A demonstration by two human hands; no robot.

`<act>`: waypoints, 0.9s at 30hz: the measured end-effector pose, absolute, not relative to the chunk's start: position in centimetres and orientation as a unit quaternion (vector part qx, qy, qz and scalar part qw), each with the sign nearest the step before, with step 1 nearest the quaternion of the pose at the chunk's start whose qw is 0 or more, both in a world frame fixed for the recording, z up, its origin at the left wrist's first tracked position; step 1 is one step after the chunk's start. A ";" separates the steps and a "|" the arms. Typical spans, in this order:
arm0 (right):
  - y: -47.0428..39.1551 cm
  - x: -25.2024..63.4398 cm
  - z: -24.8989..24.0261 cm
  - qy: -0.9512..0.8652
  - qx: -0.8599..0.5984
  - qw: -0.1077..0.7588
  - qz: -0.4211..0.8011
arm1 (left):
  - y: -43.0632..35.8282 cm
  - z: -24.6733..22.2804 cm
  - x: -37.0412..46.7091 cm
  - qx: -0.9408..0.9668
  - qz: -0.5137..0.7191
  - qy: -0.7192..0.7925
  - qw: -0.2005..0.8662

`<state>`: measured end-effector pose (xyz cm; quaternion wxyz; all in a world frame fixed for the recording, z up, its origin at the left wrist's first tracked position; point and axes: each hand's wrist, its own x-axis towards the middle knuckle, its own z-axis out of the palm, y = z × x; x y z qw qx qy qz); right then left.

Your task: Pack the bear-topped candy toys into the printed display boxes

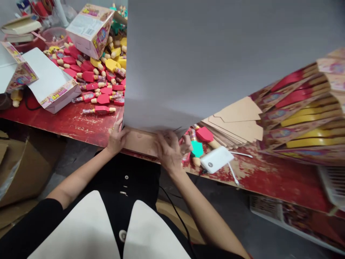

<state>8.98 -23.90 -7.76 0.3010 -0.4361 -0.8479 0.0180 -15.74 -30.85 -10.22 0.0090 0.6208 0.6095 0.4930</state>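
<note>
A large grey cardboard sheet (210, 61) stands upright in front of me and fills the upper middle of the view. Its lower edge rests on a brown cardboard flap (140, 142) at the near edge of the red table (269, 176). My left hand (116, 138) grips the sheet's lower left corner. My right hand (170, 149) pinches the sheet's lower edge near the middle. The sheet hides whatever lies behind it.
A heap of red and yellow ice-lolly-shaped toys (94, 77) covers the table's left. Printed display boxes (90, 28) lie on and beside the heap. Flat brown cardboard inserts (237, 124), stacked printed carton blanks (304, 115), a white power bank (217, 159) and a teal toy (197, 148) lie on the right.
</note>
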 end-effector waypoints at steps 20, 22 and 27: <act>-25.1 6.2 -10.3 -0.922 -0.253 0.245 0.158 | -30.7 -12.8 -18.6 0.404 0.644 0.640 0.115; -24.3 9.7 -10.2 -0.861 -0.353 0.343 0.125 | -31.5 -12.5 -21.6 0.350 0.654 0.667 0.067; -18.4 19.7 -12.6 -0.729 -0.612 0.276 0.131 | -33.8 -11.1 -26.9 0.352 0.644 0.679 0.032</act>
